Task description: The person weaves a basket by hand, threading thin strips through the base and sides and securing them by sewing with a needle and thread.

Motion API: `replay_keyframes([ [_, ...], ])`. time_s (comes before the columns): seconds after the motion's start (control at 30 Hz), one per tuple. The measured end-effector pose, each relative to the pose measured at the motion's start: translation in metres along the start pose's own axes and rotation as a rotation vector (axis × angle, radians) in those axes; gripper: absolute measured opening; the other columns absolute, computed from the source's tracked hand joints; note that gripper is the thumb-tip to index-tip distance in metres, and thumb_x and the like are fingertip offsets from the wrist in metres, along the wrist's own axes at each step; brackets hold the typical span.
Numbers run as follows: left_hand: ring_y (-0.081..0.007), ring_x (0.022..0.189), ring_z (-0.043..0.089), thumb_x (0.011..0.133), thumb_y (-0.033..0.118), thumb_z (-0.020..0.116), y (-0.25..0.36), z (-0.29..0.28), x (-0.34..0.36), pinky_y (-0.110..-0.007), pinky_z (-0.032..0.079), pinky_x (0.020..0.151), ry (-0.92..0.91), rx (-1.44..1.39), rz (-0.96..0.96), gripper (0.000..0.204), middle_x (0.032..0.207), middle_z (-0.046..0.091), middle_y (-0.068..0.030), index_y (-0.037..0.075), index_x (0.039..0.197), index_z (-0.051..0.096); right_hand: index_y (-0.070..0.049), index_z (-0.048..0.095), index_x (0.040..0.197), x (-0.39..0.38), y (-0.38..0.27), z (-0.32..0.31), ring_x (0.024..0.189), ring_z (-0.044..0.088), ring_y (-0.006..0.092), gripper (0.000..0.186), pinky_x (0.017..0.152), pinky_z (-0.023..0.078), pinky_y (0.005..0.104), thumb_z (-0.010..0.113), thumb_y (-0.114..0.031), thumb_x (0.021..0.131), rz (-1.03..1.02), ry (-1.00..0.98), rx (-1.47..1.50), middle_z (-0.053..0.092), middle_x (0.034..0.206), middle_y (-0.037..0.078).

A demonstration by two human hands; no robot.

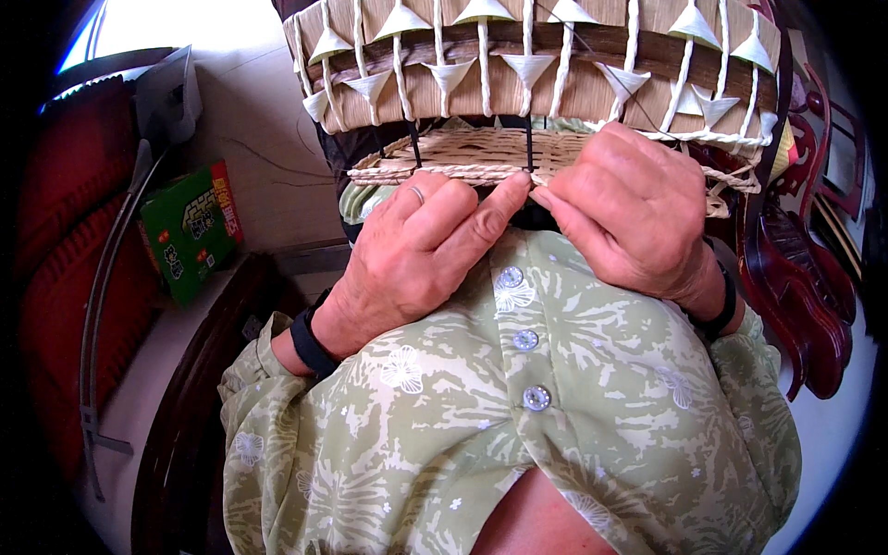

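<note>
Just in front of my body is a woven straw basket (pixel 481 146) with a twisted, cord-like rim (pixel 444 173). My left hand (pixel 421 245), a ring on one finger, is closed on this rim, its thumb pressed along the near edge. Close beside that thumb, my right hand (pixel 629 208) pinches at the rim; what lies between its fingertips is hidden. A wide straw band (pixel 462 83) with a brown strip, white twisted cords and pale triangular folds curves above both hands. Black cords (pixel 529 143) run down from the band to the rim.
Carved dark-red wood (pixel 805 287) stands at the right. On the left are a green and red box (pixel 194 231), a red slatted thing (pixel 79 277), a thin grey metal frame (pixel 97 305) and a dark curved wooden edge (pixel 199 416). A thin dark line crosses the band at its right.
</note>
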State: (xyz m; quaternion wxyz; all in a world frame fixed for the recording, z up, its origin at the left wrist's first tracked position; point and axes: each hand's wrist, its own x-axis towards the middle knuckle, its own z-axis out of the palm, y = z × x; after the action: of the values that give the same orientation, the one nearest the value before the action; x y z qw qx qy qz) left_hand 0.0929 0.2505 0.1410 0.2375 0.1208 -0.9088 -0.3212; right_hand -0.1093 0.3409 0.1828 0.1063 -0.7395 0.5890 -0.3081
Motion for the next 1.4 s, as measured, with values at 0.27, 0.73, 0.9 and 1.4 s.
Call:
replay_keyframes([
  [0.27,-0.0167,0.061,0.050,0.062,-0.003,0.072,-0.0013,0.0069,-0.0029,-0.029,0.044,0.054,0.070,-0.018,0.003,0.059,0.070,0.045,-0.0029,0.002,0.121,0.071,-0.004,0.063,0.084,-0.0022,-0.0036,-0.0068,0.072,0.063,0.0265,0.027,0.058,0.051,0.0356,0.078,-0.003,0.061,0.037,-0.090,-0.063,0.059,0.082,0.008],
  [0.73,-0.0168,0.062,0.050,0.060,-0.002,0.073,0.0004,0.0072,-0.0038,-0.029,0.044,0.055,0.042,-0.010,-0.005,0.061,0.071,0.048,-0.0027,0.002,0.121,0.072,-0.004,0.063,0.084,-0.0045,-0.0015,-0.0081,0.070,0.061,0.0259,0.028,0.055,0.049,0.0358,0.078,-0.004,0.060,0.034,-0.101,-0.055,0.058,0.081,0.007],
  [0.9,-0.0169,0.063,0.050,0.061,0.000,0.073,-0.0001,0.0074,-0.0031,-0.029,0.043,0.056,0.037,-0.032,0.006,0.061,0.071,0.048,-0.0025,0.001,0.121,0.071,-0.004,0.063,0.084,-0.0053,-0.0014,-0.0074,0.070,0.061,0.0261,0.028,0.055,0.049,0.0356,0.078,-0.003,0.060,0.044,-0.099,-0.049,0.057,0.081,0.008],
  [1.4,-0.0165,0.063,0.048,0.060,-0.003,0.074,0.0003,0.0085,-0.0067,-0.030,0.042,0.056,0.031,0.000,0.026,0.060,0.071,0.043,-0.0025,0.000,0.121,0.071,-0.002,0.064,0.079,-0.0014,-0.0006,-0.0058,0.058,0.054,0.0265,0.023,0.049,0.042,0.0352,0.081,0.001,0.064,0.036,-0.046,-0.007,0.054,0.068,0.009],
])
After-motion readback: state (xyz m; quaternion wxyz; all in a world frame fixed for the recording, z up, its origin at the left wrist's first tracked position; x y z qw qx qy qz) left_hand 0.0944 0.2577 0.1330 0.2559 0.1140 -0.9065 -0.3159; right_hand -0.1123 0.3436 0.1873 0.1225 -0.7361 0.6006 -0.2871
